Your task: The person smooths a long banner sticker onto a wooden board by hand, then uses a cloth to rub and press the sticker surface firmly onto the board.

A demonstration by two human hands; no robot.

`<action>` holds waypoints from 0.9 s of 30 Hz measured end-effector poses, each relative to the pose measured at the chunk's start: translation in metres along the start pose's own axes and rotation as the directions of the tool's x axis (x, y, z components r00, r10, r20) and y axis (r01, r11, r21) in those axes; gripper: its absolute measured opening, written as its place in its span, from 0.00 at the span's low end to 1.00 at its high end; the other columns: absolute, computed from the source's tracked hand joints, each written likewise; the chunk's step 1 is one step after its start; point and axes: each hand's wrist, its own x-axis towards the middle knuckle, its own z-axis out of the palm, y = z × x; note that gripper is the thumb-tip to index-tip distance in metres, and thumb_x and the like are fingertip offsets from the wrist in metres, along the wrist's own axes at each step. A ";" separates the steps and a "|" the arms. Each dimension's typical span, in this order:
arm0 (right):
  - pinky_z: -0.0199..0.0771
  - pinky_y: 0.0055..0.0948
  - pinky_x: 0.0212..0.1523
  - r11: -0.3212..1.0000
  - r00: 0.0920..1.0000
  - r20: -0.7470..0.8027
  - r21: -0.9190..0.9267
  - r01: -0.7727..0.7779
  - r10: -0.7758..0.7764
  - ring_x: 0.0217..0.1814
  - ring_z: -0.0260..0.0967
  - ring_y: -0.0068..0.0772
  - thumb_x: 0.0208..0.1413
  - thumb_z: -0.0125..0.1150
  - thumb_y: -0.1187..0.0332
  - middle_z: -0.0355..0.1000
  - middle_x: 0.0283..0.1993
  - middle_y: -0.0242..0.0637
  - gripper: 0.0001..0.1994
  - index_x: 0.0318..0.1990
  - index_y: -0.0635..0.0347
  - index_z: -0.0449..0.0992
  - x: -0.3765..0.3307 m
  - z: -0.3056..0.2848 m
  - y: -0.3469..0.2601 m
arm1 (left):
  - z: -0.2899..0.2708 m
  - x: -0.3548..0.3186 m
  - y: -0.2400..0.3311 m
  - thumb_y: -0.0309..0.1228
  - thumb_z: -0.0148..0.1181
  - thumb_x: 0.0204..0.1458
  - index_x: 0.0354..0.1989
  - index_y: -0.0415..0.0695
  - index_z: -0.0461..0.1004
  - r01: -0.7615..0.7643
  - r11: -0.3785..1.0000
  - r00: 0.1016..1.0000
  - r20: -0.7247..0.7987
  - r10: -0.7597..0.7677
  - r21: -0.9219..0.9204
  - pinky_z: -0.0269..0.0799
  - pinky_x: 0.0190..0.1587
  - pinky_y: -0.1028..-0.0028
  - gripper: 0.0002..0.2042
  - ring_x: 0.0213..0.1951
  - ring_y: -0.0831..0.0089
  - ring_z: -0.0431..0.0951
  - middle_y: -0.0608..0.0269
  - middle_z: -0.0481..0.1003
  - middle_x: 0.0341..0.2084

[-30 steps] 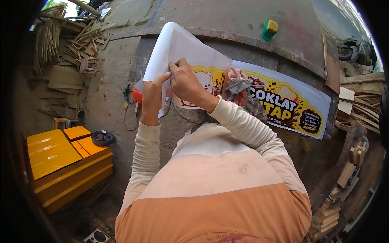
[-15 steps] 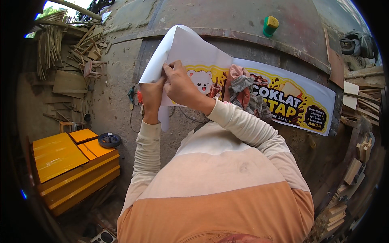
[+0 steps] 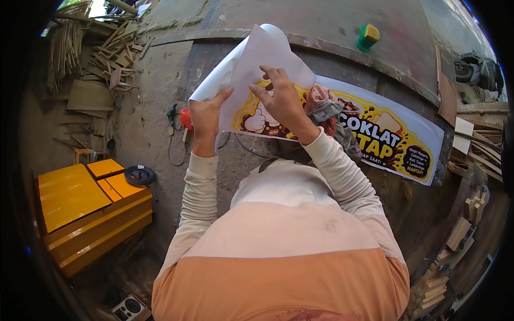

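A long printed banner sheet [image 3: 396, 115], yellow with cartoon artwork and lettering, stretches across the dark board in front of me. Toward its left end a white sheet [image 3: 227, 67] curls up and folds over. My left hand [image 3: 206, 115] grips the left edge of that curl, with the thumb on top. Above the cartoon figure is my right hand [image 3: 284, 104], fingers apart and holding nothing; whether its fingertips touch the sheet I cannot tell. A crumpled pink and grey rag [image 3: 324, 107] rests on the banner beside my right wrist.
A green and yellow object [image 3: 368, 37] stands past the board's far rail. At the lower left is a yellow cabinet [image 3: 69, 198] with a black wheel [image 3: 140, 175] on it. Scrap wood [image 3: 67, 59] piles up at far left; cut blocks [image 3: 459, 234] lie at right.
My right hand has come off the sheet's edge beside my left hand and moved right, its fingers opening. The white curl has lifted and shifted a little to the right.
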 end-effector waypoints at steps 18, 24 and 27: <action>0.66 0.62 0.60 0.514 0.743 -0.214 -0.600 -0.613 0.635 0.67 0.65 0.59 0.40 0.78 0.43 0.68 0.61 0.58 0.47 0.60 0.69 0.67 -0.101 -0.045 0.168 | -0.002 -0.007 -0.010 0.24 0.75 0.49 0.45 0.32 0.82 -0.081 0.997 0.990 -0.116 0.082 0.017 0.76 0.41 0.75 0.15 0.35 0.74 0.82 0.60 0.84 0.35; 0.72 0.53 0.57 0.630 0.790 -0.270 -0.488 -0.605 0.550 0.57 0.74 0.60 0.41 0.78 0.50 0.75 0.52 0.58 0.37 0.52 0.68 0.71 -0.106 -0.037 0.192 | -0.005 -0.004 -0.012 0.26 0.75 0.49 0.46 0.32 0.82 -0.054 0.997 0.994 -0.095 0.059 0.055 0.75 0.41 0.75 0.16 0.36 0.74 0.82 0.60 0.84 0.36; 0.73 0.55 0.55 0.632 0.859 -0.335 -0.582 -0.512 0.387 0.54 0.76 0.63 0.42 0.78 0.52 0.77 0.48 0.58 0.36 0.52 0.68 0.68 -0.110 -0.017 0.184 | -0.003 -0.003 -0.016 0.24 0.75 0.49 0.47 0.33 0.82 -0.054 0.998 0.996 -0.077 0.055 0.018 0.75 0.43 0.74 0.17 0.36 0.73 0.81 0.60 0.83 0.37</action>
